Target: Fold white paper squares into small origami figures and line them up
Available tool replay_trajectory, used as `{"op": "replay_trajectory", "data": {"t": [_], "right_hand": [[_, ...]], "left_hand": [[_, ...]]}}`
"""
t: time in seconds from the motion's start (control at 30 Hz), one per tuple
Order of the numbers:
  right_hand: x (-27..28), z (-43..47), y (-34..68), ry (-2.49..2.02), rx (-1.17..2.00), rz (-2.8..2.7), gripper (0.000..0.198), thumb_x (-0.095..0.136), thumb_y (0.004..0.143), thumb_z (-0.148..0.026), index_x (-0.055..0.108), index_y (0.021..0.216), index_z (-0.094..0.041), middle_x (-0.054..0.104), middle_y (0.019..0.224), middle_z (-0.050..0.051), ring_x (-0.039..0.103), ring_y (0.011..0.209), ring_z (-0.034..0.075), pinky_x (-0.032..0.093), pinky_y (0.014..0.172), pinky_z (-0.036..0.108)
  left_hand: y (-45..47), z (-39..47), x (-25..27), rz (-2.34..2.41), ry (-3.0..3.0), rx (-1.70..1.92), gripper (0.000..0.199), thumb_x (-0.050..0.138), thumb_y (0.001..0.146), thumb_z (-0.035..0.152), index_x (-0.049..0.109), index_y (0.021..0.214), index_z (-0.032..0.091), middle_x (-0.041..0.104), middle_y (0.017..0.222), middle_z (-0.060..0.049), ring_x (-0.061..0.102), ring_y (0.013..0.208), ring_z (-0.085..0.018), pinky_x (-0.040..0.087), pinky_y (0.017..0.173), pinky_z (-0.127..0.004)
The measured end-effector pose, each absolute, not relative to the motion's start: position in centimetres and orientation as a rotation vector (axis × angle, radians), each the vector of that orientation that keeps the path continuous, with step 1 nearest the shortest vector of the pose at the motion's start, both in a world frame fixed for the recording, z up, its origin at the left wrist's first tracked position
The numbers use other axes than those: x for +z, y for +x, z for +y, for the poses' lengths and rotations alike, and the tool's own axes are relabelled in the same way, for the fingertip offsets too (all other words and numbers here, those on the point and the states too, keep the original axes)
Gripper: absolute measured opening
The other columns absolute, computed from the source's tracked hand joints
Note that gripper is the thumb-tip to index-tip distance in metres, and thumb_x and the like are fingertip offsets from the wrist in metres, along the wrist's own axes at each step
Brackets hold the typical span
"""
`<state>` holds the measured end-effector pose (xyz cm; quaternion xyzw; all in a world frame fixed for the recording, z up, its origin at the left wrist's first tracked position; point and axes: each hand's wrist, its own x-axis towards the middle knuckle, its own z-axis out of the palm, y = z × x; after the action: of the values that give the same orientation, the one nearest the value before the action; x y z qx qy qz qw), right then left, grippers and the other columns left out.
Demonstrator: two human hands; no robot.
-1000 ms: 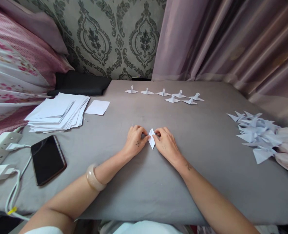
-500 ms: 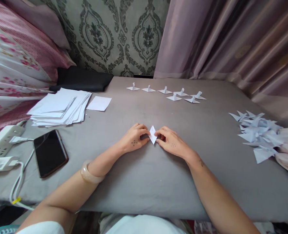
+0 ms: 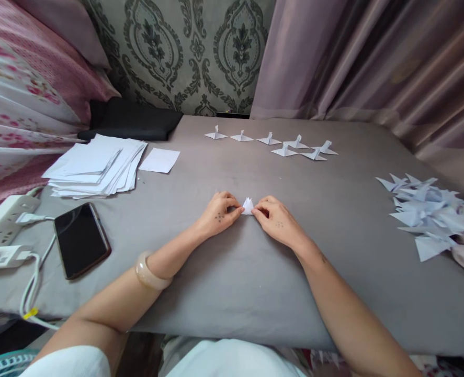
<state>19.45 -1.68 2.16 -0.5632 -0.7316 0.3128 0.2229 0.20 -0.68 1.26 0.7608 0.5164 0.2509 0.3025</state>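
Yellow tag (image 3: 30, 313) on white cable (image 3: 37, 268): too small to read.
L hand (image 3: 222, 213): thumb & fingers nearly closed, pinching L edge of small white folded-paper piece (image 3: 248, 206).
R hand (image 3: 278, 219): same pinch, opp. edge; hands apart, piece btwn.
Piece's spot: approx. ctr. of grey cloth-covered counter (image 3: 200, 293), peaks pointing away.
Far side: seven white folded-paper birds (image 3: 270, 139).

A phone (image 3: 81, 240) is lying left of the left grip (image 3: 221, 214); a white power strip (image 3: 3, 222) is sitting farther left. Patterned wallpaper (image 3: 194, 57) is standing beyond, mauve curtains (image 3: 314, 57) hanging beyond-right.
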Motion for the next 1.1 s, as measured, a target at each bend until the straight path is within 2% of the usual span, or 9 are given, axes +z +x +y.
{"op": "replay_trajectory", "data": {"t": [0.4, 0.57, 0.83, 1.1], "right_hand": [[1.90, -1.32, 19.10, -1.592, 0.820, -2.002, 0.020, 0.053, 0.085, -0.028, 0.060, 0.069, -0.019, 0.058, 0.085, 0.002, 0.054, 0.068, 0.012, 0.041, 0.071, 0.029], [1.78, -1.42, 19.04, -1.589, 0.820, -1.983, 0.020, 0.054, 0.085, -0.030, 0.060, 0.069, -0.019, 0.057, 0.091, 0.002, 0.053, 0.066, 0.010, 0.042, 0.071, 0.029], [1.31, -1.22, 18.99, -1.607, 0.823, -1.950, 0.017, 0.058, 0.081, -0.030, 0.060, 0.068, -0.019, 0.058, 0.092, 0.002, 0.052, 0.063, 0.010, 0.042, 0.068, 0.029], [1.25, -1.08, 19.07, -1.584, 0.831, -1.942, 0.021, 0.057, 0.082, -0.031, 0.063, 0.067, -0.019, 0.058, 0.090, 0.002, 0.053, 0.065, 0.010, 0.042, 0.071, 0.029]], "left_hand": [[0.38, -0.18, 0.88, 1.375, 1.875, 0.723, 0.019, 0.063, 0.081, 0.031, 0.070, 0.071, 0.017, 0.061, 0.086, -0.007, 0.056, 0.085, -0.019, 0.046, 0.081, -0.035], [0.46, -0.04, 0.59, 1.388, 1.877, 0.747, 0.016, 0.065, 0.079, 0.029, 0.069, 0.068, 0.017, 0.061, 0.085, -0.006, 0.057, 0.086, -0.019, 0.045, 0.083, -0.036], [0.36, -0.01, 0.43, 1.380, 1.875, 0.741, 0.017, 0.065, 0.078, 0.028, 0.067, 0.067, 0.016, 0.060, 0.087, -0.007, 0.056, 0.086, -0.019, 0.045, 0.082, -0.036], [0.09, 0.11, 0.59, 1.351, 1.923, 0.671, 0.016, 0.063, 0.080, 0.030, 0.069, 0.074, 0.017, 0.060, 0.090, -0.008, 0.054, 0.088, -0.020, 0.044, 0.082, -0.037]]}}
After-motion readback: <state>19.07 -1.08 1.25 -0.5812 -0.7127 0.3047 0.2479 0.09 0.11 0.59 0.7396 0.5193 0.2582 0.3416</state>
